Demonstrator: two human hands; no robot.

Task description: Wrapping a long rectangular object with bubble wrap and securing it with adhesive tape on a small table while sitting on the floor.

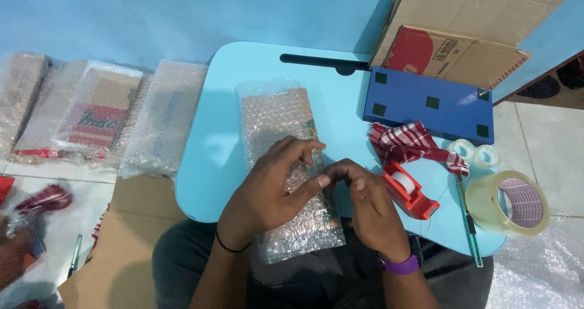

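Both hands work a bubble-wrapped parcel (pixel 291 169) lying on the light-blue tabletop (pixel 210 163): left hand (pixel 274 184) presses it flat, fingers spread; right hand (pixel 365 208) pinches together at its edge. Sealing seems underway; the red tape dispenser (pixel 409 190) sits just beside.

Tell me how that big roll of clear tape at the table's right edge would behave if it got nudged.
The big tape roll lies flat on its side, so a nudge would probably slide it rather than roll it. It sits at the edge of the light blue table, so a push rightward could drop it off. Its thick wound ring looks stiff and unlikely to deform.
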